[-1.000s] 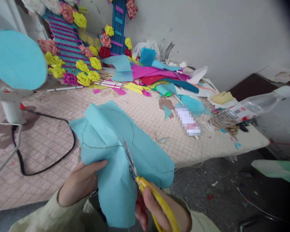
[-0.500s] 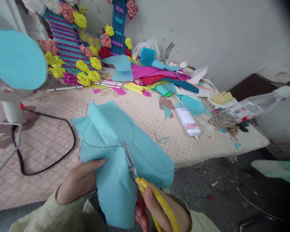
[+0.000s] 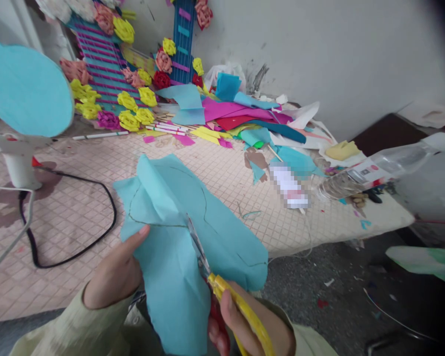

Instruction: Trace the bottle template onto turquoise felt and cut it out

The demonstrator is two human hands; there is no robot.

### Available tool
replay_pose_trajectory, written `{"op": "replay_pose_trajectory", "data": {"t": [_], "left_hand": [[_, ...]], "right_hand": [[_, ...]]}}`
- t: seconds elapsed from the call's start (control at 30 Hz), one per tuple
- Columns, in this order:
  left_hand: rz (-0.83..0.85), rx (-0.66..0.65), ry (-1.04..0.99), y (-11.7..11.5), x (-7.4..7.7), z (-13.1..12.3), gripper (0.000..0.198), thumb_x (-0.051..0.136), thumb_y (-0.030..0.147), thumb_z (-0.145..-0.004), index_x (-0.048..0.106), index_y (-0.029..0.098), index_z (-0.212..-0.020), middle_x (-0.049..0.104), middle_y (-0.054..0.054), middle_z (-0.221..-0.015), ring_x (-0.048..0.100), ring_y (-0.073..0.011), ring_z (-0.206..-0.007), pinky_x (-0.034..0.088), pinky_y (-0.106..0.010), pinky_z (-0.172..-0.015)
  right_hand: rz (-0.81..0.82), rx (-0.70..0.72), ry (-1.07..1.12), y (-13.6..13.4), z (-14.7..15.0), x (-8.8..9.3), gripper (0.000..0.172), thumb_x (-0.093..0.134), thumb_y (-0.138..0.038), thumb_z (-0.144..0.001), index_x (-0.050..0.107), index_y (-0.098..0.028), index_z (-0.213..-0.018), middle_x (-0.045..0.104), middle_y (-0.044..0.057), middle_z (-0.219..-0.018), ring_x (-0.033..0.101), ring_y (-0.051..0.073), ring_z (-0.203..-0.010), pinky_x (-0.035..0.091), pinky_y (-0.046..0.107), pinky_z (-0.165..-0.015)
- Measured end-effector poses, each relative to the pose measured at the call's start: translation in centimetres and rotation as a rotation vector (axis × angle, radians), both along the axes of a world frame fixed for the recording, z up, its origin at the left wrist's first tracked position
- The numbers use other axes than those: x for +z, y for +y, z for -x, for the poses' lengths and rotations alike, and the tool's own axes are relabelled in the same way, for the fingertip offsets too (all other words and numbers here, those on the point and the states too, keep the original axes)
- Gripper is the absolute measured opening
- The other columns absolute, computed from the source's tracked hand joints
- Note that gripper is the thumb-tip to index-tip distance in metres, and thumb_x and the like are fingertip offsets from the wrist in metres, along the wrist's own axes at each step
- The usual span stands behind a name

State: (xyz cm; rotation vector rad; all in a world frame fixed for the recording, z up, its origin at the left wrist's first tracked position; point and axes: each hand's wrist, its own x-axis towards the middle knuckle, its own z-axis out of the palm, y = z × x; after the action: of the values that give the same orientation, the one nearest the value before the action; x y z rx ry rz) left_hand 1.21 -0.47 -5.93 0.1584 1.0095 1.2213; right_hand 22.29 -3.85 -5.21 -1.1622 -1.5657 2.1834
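A light blue sheet (image 3: pixel 230 237) with dark drawn outlines lies over the table's near edge, its upper left part folded and its lower part hanging down. My left hand (image 3: pixel 115 272) pinches the sheet's left edge, thumb on top beside the drawn line and the other fingers hidden beneath. In my right hand (image 3: pixel 250 316) are scissors (image 3: pixel 217 284) with yellow and red handles. The fingers are wrapped round the handles. The blades look nearly closed and lie at a cut in the sheet, tips by the end of the drawn line.
A glue gun (image 3: pixel 18 158) with a black cable (image 3: pixel 113 198) stands at the left by a blue rounded shape (image 3: pixel 27 91). Coloured paper (image 3: pixel 241 111) and paper flowers (image 3: pixel 128 120) lie behind. A bottle (image 3: pixel 378 165) and a blurred white object (image 3: pixel 287 185) are to the right.
My left hand has shifted slightly left, and its thumb has moved up and left along the sheet to the drawn line. The scissors have hardly moved.
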Motion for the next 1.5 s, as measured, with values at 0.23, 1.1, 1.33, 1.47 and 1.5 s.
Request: {"op": "replay_pose_trajectory", "data": {"t": [0.23, 1.1, 1.33, 1.47, 1.5], "left_hand": [[-0.008, 0.069, 0.028, 0.4, 0.8, -0.3, 0.056, 0.061, 0.028, -0.072, 0.043, 0.031, -0.126, 0.059, 0.006, -0.116, 0.035, -0.0219, -0.123, 0.028, -0.033, -0.105], [0.009, 0.029, -0.044, 1.2, 1.1, 0.6, 0.049, 0.055, 0.026, -0.077, 0.045, 0.023, -0.125, 0.067, 0.002, -0.103, 0.046, -0.0224, -0.115, 0.032, -0.035, -0.102], [0.052, 0.017, -0.011, 1.1, 2.7, 0.3, 0.047, 0.051, 0.03, -0.079, 0.045, 0.024, -0.125, 0.069, 0.003, -0.096, 0.047, -0.0229, -0.114, 0.032, -0.037, -0.102], [-0.06, 0.06, 0.031, 1.1, 3.3, 0.2, 0.048, 0.054, 0.029, -0.076, 0.047, 0.026, -0.123, 0.066, 0.003, -0.104, 0.047, -0.0259, -0.114, 0.035, -0.038, -0.1], [-0.06, 0.05, 0.051, 1.2, 3.3, 0.2, 0.049, 0.055, 0.028, -0.075, 0.048, 0.026, -0.123, 0.067, 0.002, -0.103, 0.048, -0.0266, -0.113, 0.035, -0.039, -0.099]], "right_hand": [[0.017, 0.016, -0.017, 0.2, -0.2, 0.5, 0.061, 0.018, -0.072, -0.076, 0.041, -0.017, -0.067, 0.04, -0.001, -0.052, 0.042, 0.008, -0.044, 0.032, 0.02, -0.043], [-0.07, 0.136, 0.039, 1.2, -0.3, 1.3, 0.065, 0.014, -0.077, -0.07, 0.039, -0.016, -0.069, 0.037, -0.003, -0.052, 0.039, 0.005, -0.043, 0.03, 0.015, -0.039], [-0.085, 0.136, 0.043, 1.3, -0.4, 0.9, 0.064, 0.015, -0.076, -0.071, 0.038, -0.016, -0.065, 0.035, -0.004, -0.049, 0.037, 0.005, -0.039, 0.03, 0.015, -0.037], [-0.079, 0.146, 0.063, 1.5, -0.5, 0.7, 0.064, 0.017, -0.077, -0.071, 0.039, -0.016, -0.067, 0.036, -0.004, -0.052, 0.038, 0.004, -0.04, 0.03, 0.015, -0.036], [-0.082, 0.149, 0.065, 1.5, -0.5, 0.7, 0.065, 0.018, -0.077, -0.071, 0.039, -0.016, -0.068, 0.036, -0.004, -0.053, 0.038, 0.004, -0.04, 0.03, 0.014, -0.036]]}}
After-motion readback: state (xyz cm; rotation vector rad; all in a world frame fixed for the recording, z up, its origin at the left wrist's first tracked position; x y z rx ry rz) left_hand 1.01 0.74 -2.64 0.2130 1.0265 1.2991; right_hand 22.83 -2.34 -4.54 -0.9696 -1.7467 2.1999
